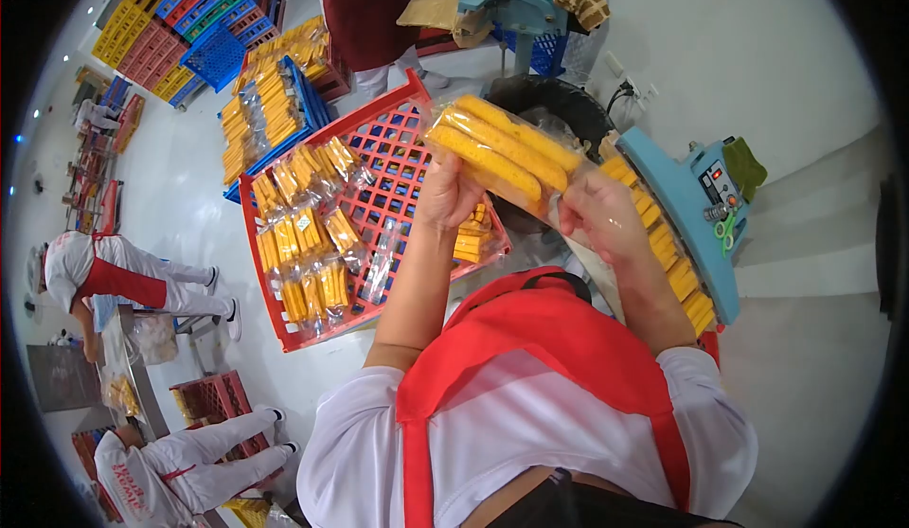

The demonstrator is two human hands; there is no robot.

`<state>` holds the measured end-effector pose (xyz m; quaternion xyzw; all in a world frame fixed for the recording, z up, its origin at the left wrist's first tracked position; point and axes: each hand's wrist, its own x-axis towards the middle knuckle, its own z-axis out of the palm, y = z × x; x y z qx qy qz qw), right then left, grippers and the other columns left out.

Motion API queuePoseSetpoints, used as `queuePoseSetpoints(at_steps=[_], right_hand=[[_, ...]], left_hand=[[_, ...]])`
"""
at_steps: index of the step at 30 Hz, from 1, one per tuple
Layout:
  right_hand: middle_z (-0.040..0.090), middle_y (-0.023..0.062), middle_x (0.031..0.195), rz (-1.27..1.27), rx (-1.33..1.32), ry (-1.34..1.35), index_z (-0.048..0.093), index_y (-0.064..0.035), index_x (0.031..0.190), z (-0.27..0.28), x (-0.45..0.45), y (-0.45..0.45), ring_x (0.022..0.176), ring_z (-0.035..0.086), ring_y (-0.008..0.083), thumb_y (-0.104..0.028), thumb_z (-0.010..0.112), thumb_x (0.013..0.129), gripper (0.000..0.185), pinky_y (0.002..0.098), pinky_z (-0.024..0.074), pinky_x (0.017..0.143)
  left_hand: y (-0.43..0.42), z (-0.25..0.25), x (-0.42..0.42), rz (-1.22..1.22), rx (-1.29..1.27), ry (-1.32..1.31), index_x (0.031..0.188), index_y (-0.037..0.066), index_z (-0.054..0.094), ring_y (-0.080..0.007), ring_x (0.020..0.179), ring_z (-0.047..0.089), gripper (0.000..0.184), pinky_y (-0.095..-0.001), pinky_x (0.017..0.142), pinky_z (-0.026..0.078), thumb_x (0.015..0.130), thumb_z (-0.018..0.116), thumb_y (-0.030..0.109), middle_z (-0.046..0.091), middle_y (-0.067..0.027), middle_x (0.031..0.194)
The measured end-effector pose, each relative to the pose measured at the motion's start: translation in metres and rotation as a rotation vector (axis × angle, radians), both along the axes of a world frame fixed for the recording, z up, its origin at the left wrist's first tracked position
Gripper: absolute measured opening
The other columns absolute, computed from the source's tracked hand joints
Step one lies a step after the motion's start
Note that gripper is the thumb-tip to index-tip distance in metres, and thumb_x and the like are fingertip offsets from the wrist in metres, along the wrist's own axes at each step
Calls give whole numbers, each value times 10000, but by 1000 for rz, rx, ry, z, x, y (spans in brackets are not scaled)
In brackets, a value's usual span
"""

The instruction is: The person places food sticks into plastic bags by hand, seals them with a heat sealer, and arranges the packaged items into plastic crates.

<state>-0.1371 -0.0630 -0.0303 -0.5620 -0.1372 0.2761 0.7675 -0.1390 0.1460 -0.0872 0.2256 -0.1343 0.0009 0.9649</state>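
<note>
Left hand (448, 194) grips the clear pack (502, 152) at 8 o'clock, right hand (606, 215) pinches its end at 4; keep it level

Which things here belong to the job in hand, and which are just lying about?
In the job, by the look of it:
- held pack, between left hand and right hand
- red crate, holding bagged sticks
- blue machine, probably

Apparently just lying about:
- green scissors
- green cloth
- cardboard
</note>
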Motion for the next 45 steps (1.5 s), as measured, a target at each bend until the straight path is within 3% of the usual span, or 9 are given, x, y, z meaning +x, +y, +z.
queuePoseSetpoints(at_steps=[4,7,9,13,15,17,23,30,45], right_hand=[[563,47,671,-78,128,78,541,7,807,13,5,8,629,551,133,-144,507,824,156,253,434,545],[574,68,665,-95,-5,-442,556,5,811,33,7,15,653,568,188,-155,499,815,170,297,444,568],[574,104,680,-41,-599,-1107,564,-5,762,45,23,23,655,556,255,-153,519,776,155,320,447,595],[564,136,712,-192,-707,-1227,572,-27,713,64,54,53,682,539,300,-181,524,750,165,354,436,593],[562,145,701,-20,-840,-1464,571,-34,703,24,90,75,666,541,315,-252,528,746,226,383,418,572],[555,147,681,4,-850,-1425,566,-24,692,29,91,79,627,528,309,-247,535,740,231,373,403,547],[485,145,557,152,-754,-1287,540,7,654,91,71,90,506,483,250,-227,566,732,247,348,362,493],[569,93,733,683,-645,-1233,554,5,875,133,79,78,643,520,150,-228,559,769,256,272,413,595],[619,95,848,1139,-878,-922,525,6,1021,125,88,112,763,576,159,-266,565,768,373,279,447,698]], left_hand=[[2,-3,3,105,-152,143,1206,95,372,-242,1125,408,519,-420,950,326,783,556,334,434,-73,1212],[9,-11,4,132,-265,238,1228,107,351,-260,1152,380,511,-446,953,323,816,483,378,401,-87,1247],[7,-10,1,140,-182,247,1280,111,259,-292,1212,276,647,-477,985,242,790,476,472,294,-91,1319],[28,-55,-4,-49,-119,406,1327,115,118,-322,1262,121,803,-500,1005,125,756,474,553,124,-122,1378],[31,-69,-13,306,386,677,1341,118,45,-306,1278,59,847,-488,1002,132,756,405,612,77,-168,1376],[39,-74,-14,289,456,580,1332,117,-85,-291,1284,33,891,-474,1010,86,772,511,471,23,-174,1381],[17,-7,-20,708,1593,27,1314,-9,-19,-321,1252,145,1141,-389,1001,158,544,755,322,105,-233,1346],[13,19,-20,727,1136,-49,1310,-7,88,-252,994,474,1029,-335,861,372,539,746,165,455,-145,1037],[3,2,-25,573,1041,-38,1315,-7,60,-233,1085,422,994,-314,901,347,576,717,96,362,-165,1204]])
